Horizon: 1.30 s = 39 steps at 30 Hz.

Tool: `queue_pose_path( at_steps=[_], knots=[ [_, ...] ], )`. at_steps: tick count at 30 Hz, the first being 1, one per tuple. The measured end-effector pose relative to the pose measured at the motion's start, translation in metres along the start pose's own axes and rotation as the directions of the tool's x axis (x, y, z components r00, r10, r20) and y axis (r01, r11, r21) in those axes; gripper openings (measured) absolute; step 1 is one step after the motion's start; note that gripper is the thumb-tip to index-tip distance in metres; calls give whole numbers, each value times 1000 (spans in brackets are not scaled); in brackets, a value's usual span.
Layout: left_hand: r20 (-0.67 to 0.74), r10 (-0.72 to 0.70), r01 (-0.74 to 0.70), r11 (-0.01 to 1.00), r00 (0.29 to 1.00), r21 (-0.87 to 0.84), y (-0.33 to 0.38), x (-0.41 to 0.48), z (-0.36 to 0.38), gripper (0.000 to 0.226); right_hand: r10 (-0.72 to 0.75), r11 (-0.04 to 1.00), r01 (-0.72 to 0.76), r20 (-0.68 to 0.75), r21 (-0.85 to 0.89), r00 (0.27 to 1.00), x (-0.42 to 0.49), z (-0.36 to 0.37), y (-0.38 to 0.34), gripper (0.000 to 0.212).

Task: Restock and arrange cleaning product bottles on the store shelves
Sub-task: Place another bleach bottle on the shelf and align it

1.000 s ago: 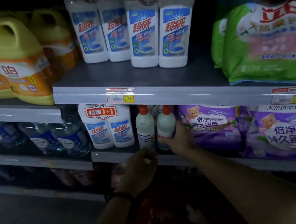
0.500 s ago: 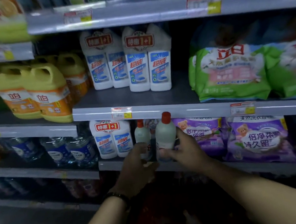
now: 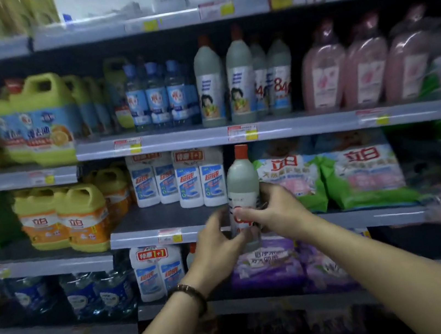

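I hold a white bottle with a red cap (image 3: pixel 241 180) upright in front of the middle shelf (image 3: pixel 164 219). My right hand (image 3: pixel 274 210) grips its label from the right. Curled round the bottle's lower part from the left is my left hand (image 3: pixel 219 242), which wears a bead bracelet. On the shelf above stand two similar red-capped bottles (image 3: pixel 240 82) and, beside them, bottles marked 84 (image 3: pixel 280 79). Another small bottle (image 3: pixel 190 256) shows partly behind my left hand on the lower shelf.
White twin-pack bottles (image 3: pixel 201 178) stand just left of the held bottle, green detergent bags (image 3: pixel 358 171) just right. Yellow jugs (image 3: pixel 83 217) fill the left side, pink bottles (image 3: pixel 364 63) the upper right, purple bags (image 3: pixel 272 265) the lower shelf. Bare shelf shows before the twin packs.
The red-capped bottle has come off the lower shelf and risen to middle-shelf height. Both hands rose with it, and my view tilted up to show higher shelves.
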<state>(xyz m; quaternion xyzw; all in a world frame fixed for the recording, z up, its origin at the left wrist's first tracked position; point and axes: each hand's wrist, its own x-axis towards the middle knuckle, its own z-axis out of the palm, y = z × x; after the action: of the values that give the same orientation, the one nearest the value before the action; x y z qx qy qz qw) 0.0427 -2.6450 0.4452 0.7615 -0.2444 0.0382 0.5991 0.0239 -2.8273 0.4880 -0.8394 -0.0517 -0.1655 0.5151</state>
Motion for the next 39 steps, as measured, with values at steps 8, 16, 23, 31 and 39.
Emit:
queue_pose_path(
  at_steps=[8, 16, 23, 31, 39],
  knots=[
    [-32, 127, -128, 991, 991, -39, 91, 44, 6, 43, 0, 976, -1, 3, 217, 1000, 18, -73, -65, 28],
    [42, 144, -135, 975, 989, -176, 149, 95, 10, 46, -40, 958, 45, -23, 285, 999, 42, -122, -101, 31],
    [6, 212, -208, 962, 977, -176, 173, 136, 19, 51, -126, 964, 137, -62, 229, 990, 69, -152, -115, 30],
    [-185, 363, -357, 932, 913, 68, 175, 155, 37, 57, -138, 972, 166, -167, 166, 976, 94, -168, -111, 39],
    [-187, 372, -337, 922, 909, 191, 165, 164, 66, 74, -229, 973, 179, -470, -148, 853, 118, -150, -104, 44]
  ],
)
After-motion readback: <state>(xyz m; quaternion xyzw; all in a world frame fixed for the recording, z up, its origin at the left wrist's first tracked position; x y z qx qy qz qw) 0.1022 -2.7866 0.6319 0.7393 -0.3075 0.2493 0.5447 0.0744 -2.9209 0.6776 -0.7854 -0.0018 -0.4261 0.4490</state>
